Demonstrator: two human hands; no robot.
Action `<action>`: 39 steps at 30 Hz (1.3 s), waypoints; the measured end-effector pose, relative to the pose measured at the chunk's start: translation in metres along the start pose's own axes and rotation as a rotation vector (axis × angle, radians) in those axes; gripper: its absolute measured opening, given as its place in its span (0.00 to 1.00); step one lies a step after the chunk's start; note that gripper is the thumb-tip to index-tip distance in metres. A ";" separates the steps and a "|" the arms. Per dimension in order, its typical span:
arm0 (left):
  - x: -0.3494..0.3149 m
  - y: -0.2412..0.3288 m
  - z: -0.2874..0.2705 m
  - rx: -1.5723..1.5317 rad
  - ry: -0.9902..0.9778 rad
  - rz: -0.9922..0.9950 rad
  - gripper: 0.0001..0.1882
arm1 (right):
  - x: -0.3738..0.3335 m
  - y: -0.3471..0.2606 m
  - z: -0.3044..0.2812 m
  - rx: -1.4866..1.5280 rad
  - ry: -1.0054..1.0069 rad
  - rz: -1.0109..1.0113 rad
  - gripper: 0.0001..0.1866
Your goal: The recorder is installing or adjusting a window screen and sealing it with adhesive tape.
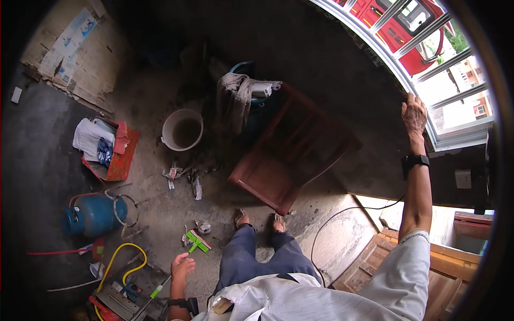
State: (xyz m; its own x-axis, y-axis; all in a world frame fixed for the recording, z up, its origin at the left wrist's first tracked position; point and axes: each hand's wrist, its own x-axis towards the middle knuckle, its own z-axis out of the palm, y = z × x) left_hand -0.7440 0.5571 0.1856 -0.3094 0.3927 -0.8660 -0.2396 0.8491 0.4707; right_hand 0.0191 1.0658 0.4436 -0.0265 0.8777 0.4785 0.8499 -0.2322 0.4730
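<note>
My left hand [182, 265] is low, left of my legs, with its fingers curled round the pole of a green squeegee [198, 242]. The squeegee's head points away from me, and its pole runs back to the lower left. My right arm stretches far out to the right. At its end my right hand [414, 115] lies open against the dark wall at the lower edge of the window frame [461, 134], fingers nearly straight. No object shows in it, though its palm is hidden.
A wooden chair [270, 176] stands ahead of my feet. Beyond are a whitish bucket [182, 130] and a draped cloth [234, 96]. At left lie a red toolbox [122, 160], a blue gas cylinder [95, 214] and a yellow hose [131, 246]. A black cable [321, 230] trails at right.
</note>
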 end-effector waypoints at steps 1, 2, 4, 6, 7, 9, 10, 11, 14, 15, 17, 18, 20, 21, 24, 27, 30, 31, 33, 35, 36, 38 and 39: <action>0.006 0.004 -0.001 0.010 -0.018 0.007 0.19 | 0.004 0.002 0.002 0.009 -0.018 0.004 0.19; 0.011 0.006 -0.002 0.020 -0.037 0.014 0.19 | 0.008 0.004 0.004 0.017 -0.037 0.008 0.18; 0.021 0.004 -0.001 0.039 -0.061 -0.002 0.18 | 0.019 0.007 0.007 -0.046 -0.053 -0.058 0.08; 0.030 -0.003 0.001 0.053 -0.085 -0.012 0.17 | 0.025 0.005 0.012 -0.090 -0.049 -0.105 0.06; 0.034 -0.009 0.002 0.068 -0.085 -0.057 0.17 | 0.028 0.007 0.015 -0.094 -0.050 -0.109 0.06; 0.037 -0.022 0.002 0.083 -0.082 -0.108 0.18 | 0.031 0.007 0.018 -0.103 -0.071 -0.117 0.08; 0.036 -0.029 0.001 0.064 -0.099 -0.104 0.19 | 0.031 0.006 0.018 -0.101 -0.075 -0.121 0.08; 0.034 -0.036 -0.001 0.047 -0.115 -0.099 0.20 | 0.030 0.007 0.016 -0.109 -0.067 -0.127 0.07; 0.023 -0.053 0.000 0.040 -0.091 -0.162 0.20 | 0.028 0.007 0.014 -0.115 -0.059 -0.133 0.06; 0.018 -0.057 0.001 0.042 -0.092 -0.160 0.20 | 0.030 0.007 0.014 -0.113 -0.053 -0.139 0.06; 0.012 -0.062 0.004 0.060 -0.084 -0.233 0.20 | 0.037 0.008 0.015 -0.112 -0.046 -0.139 0.06; 0.009 -0.060 0.007 0.063 -0.088 -0.232 0.20 | 0.040 0.008 0.018 -0.132 -0.064 -0.139 0.06; 0.006 -0.050 0.010 0.052 -0.111 -0.283 0.19 | 0.037 0.013 0.020 -0.159 -0.082 -0.132 0.06; 0.007 -0.045 0.009 0.053 -0.111 -0.276 0.19 | 0.037 0.008 0.018 -0.152 -0.077 -0.136 0.06; 0.022 -0.022 0.005 0.075 -0.123 -0.232 0.18 | 0.033 0.001 0.011 -0.136 -0.097 -0.118 0.06; 0.050 0.016 0.010 0.201 -0.089 -0.183 0.17 | 0.028 -0.002 0.008 -0.135 -0.048 -0.130 0.06; 0.086 0.075 0.043 0.214 -0.165 -0.002 0.16 | 0.031 0.001 0.005 -0.120 -0.092 -0.121 0.07; 0.097 0.102 0.062 0.228 -0.197 0.043 0.16 | 0.030 -0.001 0.009 -0.116 -0.081 -0.105 0.07; 0.110 0.161 0.110 0.297 -0.278 0.187 0.17 | 0.030 0.005 0.019 -0.138 -0.039 -0.108 0.06; 0.106 0.227 0.164 0.315 -0.371 0.361 0.18 | 0.027 0.002 0.020 -0.118 0.034 -0.096 0.05; 0.104 0.256 0.188 0.316 -0.402 0.420 0.19 | 0.028 -0.003 0.016 -0.121 0.037 -0.077 0.05; 0.076 0.316 0.251 0.363 -0.467 0.544 0.20 | 0.027 0.000 0.011 -0.066 -0.005 -0.061 0.05; 0.064 0.340 0.277 0.369 -0.513 0.608 0.21 | 0.029 0.002 0.011 -0.074 -0.027 -0.030 0.06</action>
State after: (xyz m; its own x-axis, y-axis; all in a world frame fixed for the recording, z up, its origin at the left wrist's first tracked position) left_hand -0.5902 0.9692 0.2438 0.1861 0.8497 -0.4933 0.1726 0.4659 0.8678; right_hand 0.0256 1.0956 0.4505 -0.0361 0.8953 0.4439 0.8075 -0.2356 0.5408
